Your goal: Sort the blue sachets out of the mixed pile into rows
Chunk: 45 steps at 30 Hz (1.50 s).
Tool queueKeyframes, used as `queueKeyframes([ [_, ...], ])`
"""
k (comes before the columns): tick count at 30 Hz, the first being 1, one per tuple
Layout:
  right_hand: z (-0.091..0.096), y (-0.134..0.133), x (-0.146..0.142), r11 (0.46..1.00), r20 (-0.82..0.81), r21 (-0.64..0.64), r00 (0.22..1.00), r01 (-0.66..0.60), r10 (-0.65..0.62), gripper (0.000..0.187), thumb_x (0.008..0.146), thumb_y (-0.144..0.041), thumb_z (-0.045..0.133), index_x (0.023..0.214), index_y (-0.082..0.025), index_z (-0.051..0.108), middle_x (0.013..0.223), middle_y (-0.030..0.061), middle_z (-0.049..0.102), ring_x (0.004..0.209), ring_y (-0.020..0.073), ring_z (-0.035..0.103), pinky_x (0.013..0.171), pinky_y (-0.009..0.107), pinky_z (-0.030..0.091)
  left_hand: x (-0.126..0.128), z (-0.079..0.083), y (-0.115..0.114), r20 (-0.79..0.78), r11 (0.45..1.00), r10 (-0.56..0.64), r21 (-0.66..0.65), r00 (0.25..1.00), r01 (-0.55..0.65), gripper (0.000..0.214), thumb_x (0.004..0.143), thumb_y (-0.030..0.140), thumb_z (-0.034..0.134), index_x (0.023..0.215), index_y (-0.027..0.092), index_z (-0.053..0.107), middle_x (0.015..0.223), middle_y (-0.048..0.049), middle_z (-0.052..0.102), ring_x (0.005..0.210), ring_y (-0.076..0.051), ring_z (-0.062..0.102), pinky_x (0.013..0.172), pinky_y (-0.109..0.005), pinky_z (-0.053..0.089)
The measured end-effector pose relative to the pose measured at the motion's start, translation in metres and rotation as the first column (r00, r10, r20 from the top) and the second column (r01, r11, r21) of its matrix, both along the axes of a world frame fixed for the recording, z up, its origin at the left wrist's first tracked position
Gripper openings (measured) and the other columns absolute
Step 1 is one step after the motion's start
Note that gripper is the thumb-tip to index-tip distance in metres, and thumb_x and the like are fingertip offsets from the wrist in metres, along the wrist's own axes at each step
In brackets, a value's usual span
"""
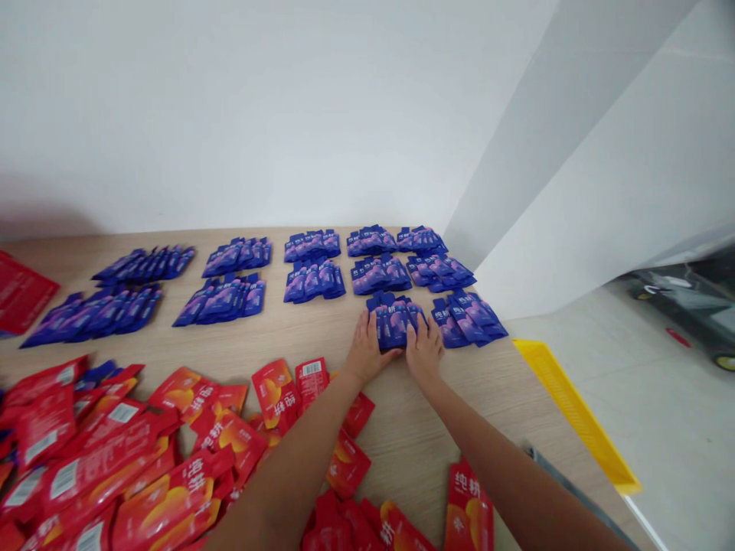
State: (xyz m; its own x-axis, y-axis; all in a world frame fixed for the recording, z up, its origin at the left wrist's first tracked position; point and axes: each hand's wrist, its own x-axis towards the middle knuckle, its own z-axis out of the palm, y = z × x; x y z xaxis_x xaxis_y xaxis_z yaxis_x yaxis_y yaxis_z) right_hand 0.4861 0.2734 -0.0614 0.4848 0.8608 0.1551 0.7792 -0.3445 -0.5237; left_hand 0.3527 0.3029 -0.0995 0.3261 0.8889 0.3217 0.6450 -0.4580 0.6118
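My left hand (pixel 366 349) and my right hand (pixel 425 350) press in from both sides on a fanned pile of blue-purple pouches (pixel 393 321) lying on the wooden table (pixel 321 337). The fingers of each hand curve over the pile's outer edges, and the thumbs are at its near edge. Another pile of blue pouches (pixel 468 317) sits just right of my right hand. Behind my hands lie two more piles of blue pouches (pixel 380 274), one farther back than the other.
Several blue piles (pixel 313 279) stand in rows toward the wall. Loose red pouches (pixel 166 474) heap up at the near left, with one red pouch (pixel 468 509) under my right forearm. A yellow crate (pixel 574 413) is beyond the right edge; a dark cart (pixel 689 306) stands on the floor.
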Motion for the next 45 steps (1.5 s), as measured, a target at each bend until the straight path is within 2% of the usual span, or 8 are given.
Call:
queueKeyframes([
  [6, -0.015, -0.025, 0.019, 0.988, -0.013, 0.111, 0.994, -0.107, 0.109, 0.051, 0.095, -0.045, 0.024, 0.136, -0.024, 0.046, 0.145, 0.0123, 0.04, 0.135, 0.0269, 0.031, 0.105, 0.054, 0.028, -0.001, 0.006, -0.003, -0.036, 0.999, 0.012, 0.032, 0.999, -0.011, 0.103, 0.073, 0.057, 0.066, 0.147, 0.012, 0.009, 0.152, -0.0258, 0.022, 0.143, -0.037, 0.017, 0.112, -0.059, 0.024],
  [11, -0.02, -0.036, 0.017, 0.946, 0.123, 0.217, 0.968, -0.242, 0.22, 0.049, 0.096, -0.041, 0.028, 0.138, -0.018, 0.042, 0.141, 0.0164, 0.043, 0.135, 0.0259, 0.031, 0.106, 0.051, 0.028, -0.004, 0.012, -0.003, -0.012, 1.0, 0.006, 0.027, 1.0, -0.005, 0.103, 0.073, 0.05, 0.068, 0.147, 0.014, 0.007, 0.151, -0.0251, 0.023, 0.142, -0.036, 0.019, 0.112, -0.058, 0.025],
  [20, -0.02, -0.036, 0.016, 0.939, 0.134, 0.241, 0.967, -0.244, 0.216, 0.049, 0.096, -0.04, 0.028, 0.139, -0.017, 0.038, 0.138, 0.0171, 0.046, 0.132, 0.0254, 0.035, 0.105, 0.05, 0.03, -0.005, 0.015, -0.005, 0.103, 0.999, 0.043, 0.016, 0.994, -0.045, 0.095, 0.077, 0.057, 0.062, 0.146, 0.014, 0.012, 0.15, -0.0244, 0.024, 0.142, -0.033, 0.022, 0.111, -0.055, 0.028],
  [27, -0.023, -0.035, 0.017, 0.934, 0.127, 0.275, 0.971, -0.23, 0.201, 0.049, 0.096, -0.039, 0.029, 0.138, -0.014, 0.037, 0.136, 0.0195, 0.046, 0.132, 0.0265, 0.035, 0.104, 0.052, 0.032, -0.006, 0.013, -0.004, 0.132, 0.997, 0.07, 0.02, 0.989, -0.074, 0.091, 0.078, 0.057, 0.061, 0.145, 0.013, 0.017, 0.149, -0.0242, 0.025, 0.141, -0.033, 0.024, 0.111, -0.054, 0.029],
  [31, -0.023, -0.035, 0.017, 0.935, 0.123, 0.274, 0.972, -0.227, 0.2, 0.049, 0.096, -0.039, 0.029, 0.139, -0.015, 0.036, 0.136, 0.0202, 0.046, 0.132, 0.0279, 0.036, 0.103, 0.054, 0.033, -0.009, 0.014, -0.006, 0.089, 0.997, 0.083, -0.001, 0.993, -0.083, 0.095, 0.075, 0.056, 0.065, 0.145, 0.016, 0.015, 0.15, -0.0239, 0.024, 0.141, -0.035, 0.024, 0.11, -0.057, 0.029],
  [37, -0.021, -0.035, 0.017, 0.927, 0.125, 0.294, 0.971, -0.234, 0.205, 0.049, 0.097, -0.038, 0.029, 0.137, -0.013, 0.038, 0.134, 0.0208, 0.048, 0.13, 0.0274, 0.038, 0.103, 0.053, 0.034, -0.025, 0.013, -0.016, -0.054, 0.998, 0.004, -0.063, 0.999, -0.008, 0.099, 0.071, 0.039, 0.071, 0.147, 0.015, 0.013, 0.154, -0.0248, 0.014, 0.143, -0.038, 0.012, 0.111, -0.06, 0.023],
  [41, -0.022, -0.035, 0.017, 0.931, 0.105, 0.286, 0.973, -0.227, 0.205, 0.05, 0.097, -0.039, 0.028, 0.138, -0.014, 0.037, 0.134, 0.0205, 0.048, 0.13, 0.0278, 0.038, 0.102, 0.054, 0.034, -0.039, 0.012, -0.022, -0.091, 0.995, -0.039, -0.095, 0.995, 0.03, 0.091, 0.077, 0.025, 0.061, 0.149, 0.016, 0.006, 0.156, -0.0219, 0.012, 0.144, -0.035, 0.01, 0.111, -0.059, 0.025],
  [45, -0.021, -0.036, 0.016, 0.929, 0.095, 0.293, 0.974, -0.225, 0.206, 0.05, 0.097, -0.04, 0.029, 0.138, -0.013, 0.037, 0.135, 0.0204, 0.047, 0.13, 0.0274, 0.037, 0.103, 0.053, 0.034, -0.047, 0.012, -0.028, -0.18, 0.996, -0.088, -0.042, 0.98, 0.082, 0.076, 0.08, 0.014, 0.045, 0.148, 0.008, 0.01, 0.153, -0.0256, 0.019, 0.144, -0.032, 0.013, 0.112, -0.056, 0.026],
])
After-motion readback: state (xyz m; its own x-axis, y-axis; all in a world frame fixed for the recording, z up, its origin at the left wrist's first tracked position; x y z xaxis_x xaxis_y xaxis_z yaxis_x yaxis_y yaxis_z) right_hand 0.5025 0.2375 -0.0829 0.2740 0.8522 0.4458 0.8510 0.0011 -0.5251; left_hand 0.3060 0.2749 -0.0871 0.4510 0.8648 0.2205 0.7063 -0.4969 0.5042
